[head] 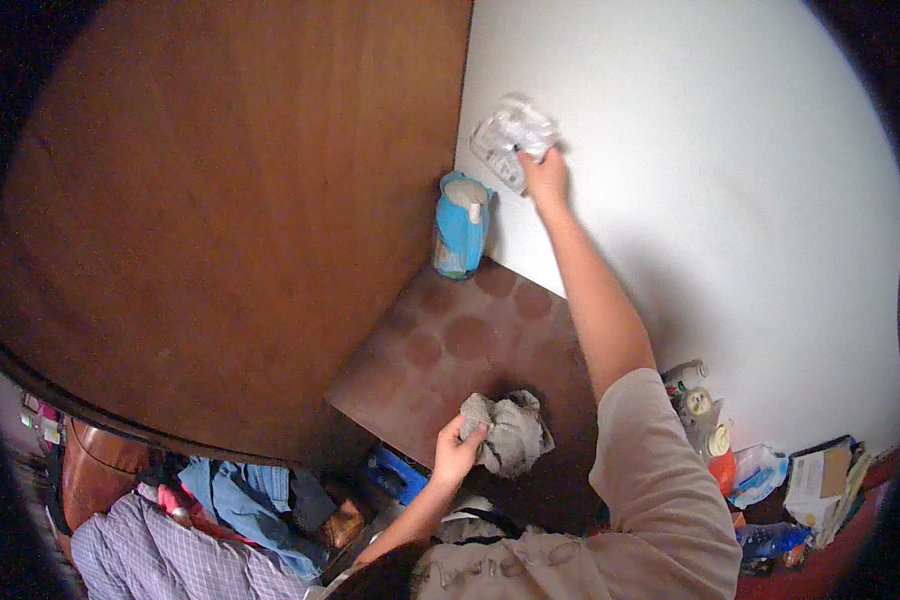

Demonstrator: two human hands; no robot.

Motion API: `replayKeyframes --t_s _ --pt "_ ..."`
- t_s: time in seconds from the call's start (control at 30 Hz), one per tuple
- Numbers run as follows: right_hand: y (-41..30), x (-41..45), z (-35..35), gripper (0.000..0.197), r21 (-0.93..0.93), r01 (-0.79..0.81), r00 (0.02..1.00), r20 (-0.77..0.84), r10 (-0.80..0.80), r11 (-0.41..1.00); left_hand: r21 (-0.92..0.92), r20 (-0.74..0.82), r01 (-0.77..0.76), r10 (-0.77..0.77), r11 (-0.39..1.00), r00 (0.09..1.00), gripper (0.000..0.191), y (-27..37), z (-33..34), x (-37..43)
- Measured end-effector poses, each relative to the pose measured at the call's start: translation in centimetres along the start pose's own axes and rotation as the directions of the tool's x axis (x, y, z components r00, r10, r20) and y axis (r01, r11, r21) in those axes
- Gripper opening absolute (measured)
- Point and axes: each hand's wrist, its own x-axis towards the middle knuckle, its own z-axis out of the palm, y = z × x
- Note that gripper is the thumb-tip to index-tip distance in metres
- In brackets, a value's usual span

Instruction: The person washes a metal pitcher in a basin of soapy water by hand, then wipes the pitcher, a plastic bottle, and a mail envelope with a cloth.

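My left hand [456, 452] grips a crumpled grey cloth [511, 439] over the near part of a brown tabletop [390, 375]. Farther off, my right hand [547, 180] is raised in front of the white wall, shut on a clear plastic package [514, 131] that bears print; it is slightly blurred. In the back corner of the tabletop stands a blue container [461, 229] with a pale lid, below and left of my right hand. Several round dark marks [470, 337] show on the dusty-looking tabletop.
A tall brown wooden panel [232, 187] bounds the tabletop on the left, a white wall [757, 187] on the right. Bottles [697, 401], a plastic bag [757, 474] and papers [817, 484] crowd the right. Denim clothing [240, 495] and a checked quilt [172, 547] lie lower left.
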Motion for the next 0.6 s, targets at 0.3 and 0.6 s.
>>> replayKeyframes --t_s 0.3,0.6 --pt "-6.7 -7.4 -13.1 0.033 0.552 -0.216 0.963 0.258 0.082 0.805 -0.186 0.023 -0.047 0.052 0.981 0.998 0.014 3.0 2.0 0.4" --pt "-8.0 -13.1 -21.2 0.038 0.221 -0.286 0.830 0.543 0.126 0.933 -0.531 0.124 0.056 0.012 0.846 0.992 0.032 8.5 3.7 -0.2"
